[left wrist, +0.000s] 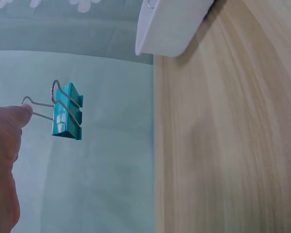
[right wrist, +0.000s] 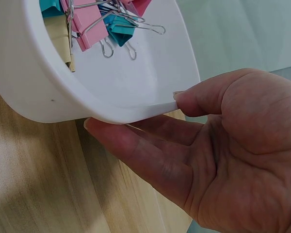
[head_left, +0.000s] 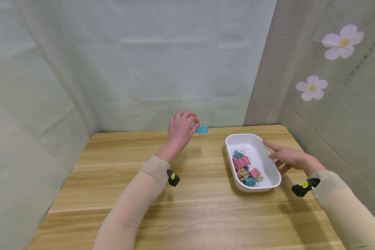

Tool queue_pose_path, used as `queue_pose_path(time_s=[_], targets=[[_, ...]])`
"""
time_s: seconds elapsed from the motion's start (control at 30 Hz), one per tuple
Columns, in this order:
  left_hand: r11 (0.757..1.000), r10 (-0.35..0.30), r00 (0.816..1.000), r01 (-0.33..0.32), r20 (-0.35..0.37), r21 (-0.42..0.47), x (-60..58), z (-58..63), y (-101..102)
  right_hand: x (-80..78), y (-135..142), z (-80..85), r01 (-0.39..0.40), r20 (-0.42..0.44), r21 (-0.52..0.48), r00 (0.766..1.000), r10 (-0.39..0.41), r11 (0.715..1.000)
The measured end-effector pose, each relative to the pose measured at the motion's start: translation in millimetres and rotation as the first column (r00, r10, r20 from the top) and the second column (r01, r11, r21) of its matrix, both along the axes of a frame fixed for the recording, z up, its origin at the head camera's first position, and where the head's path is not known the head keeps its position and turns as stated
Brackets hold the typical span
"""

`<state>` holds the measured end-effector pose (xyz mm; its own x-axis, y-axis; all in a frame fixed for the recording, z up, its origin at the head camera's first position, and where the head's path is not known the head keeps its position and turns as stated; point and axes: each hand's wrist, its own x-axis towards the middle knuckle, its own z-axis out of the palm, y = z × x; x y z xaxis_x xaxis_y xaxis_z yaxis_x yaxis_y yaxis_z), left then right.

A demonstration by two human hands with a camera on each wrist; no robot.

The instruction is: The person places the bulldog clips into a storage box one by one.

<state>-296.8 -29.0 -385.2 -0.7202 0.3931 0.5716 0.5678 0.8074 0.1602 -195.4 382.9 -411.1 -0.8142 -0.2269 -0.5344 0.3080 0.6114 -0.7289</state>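
A blue-teal binder clip (head_left: 201,130) hangs in the air over the back of the table, its wire handles sticking out. My left hand (head_left: 182,129) pinches one wire handle of that binder clip (left wrist: 68,111) between thumb and fingers. On the right, my right hand (head_left: 288,158) grips the side wall of a white plastic tub (head_left: 270,166). In the right wrist view the thumb lies over the rim and the fingers are under it outside. Inside the tub, pink, teal and yellowish binder clips (right wrist: 89,24) lie heaped toward the left side.
The wooden table (head_left: 187,208) has its back edge close to a pale green curtain (head_left: 162,69). At the right hangs a greyer curtain with white flowers (head_left: 312,88). A black wrist camera (head_left: 173,177) sits on the left sleeve, another camera (head_left: 305,187) on the right.
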Motion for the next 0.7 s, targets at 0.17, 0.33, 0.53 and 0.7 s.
queue_pose_path(time_s=[0.17, 0.33, 0.53, 0.7], targets=[[1.000, -0.013, 1.000, 0.013, -0.010, 0.017, 0.2, 5.9, 2.7, 0.1, 0.6, -0.5, -0.004, 0.000, 0.002, 1.000, 0.004, 1.000], [1.000, -0.021, 1.000, 0.021, 0.000, 0.015, 0.9, 10.0, 7.9, -0.1, 0.1, -0.2, -0.004, -0.001, 0.002, 1.000, 0.004, 1.000], [1.000, -0.021, 1.000, 0.020, 0.023, 0.011, 2.2, 14.9, 17.9, 0.9, -0.5, 0.6, -0.002, 0.003, 0.002, 1.000, 0.001, 1.000], [1.000, -0.024, 0.999, 0.024, 0.043, 0.003, 3.3, 17.4, 30.1, 1.5, -0.9, 1.8, 0.002, 0.003, -0.001, 1.000, -0.002, 1.000]])
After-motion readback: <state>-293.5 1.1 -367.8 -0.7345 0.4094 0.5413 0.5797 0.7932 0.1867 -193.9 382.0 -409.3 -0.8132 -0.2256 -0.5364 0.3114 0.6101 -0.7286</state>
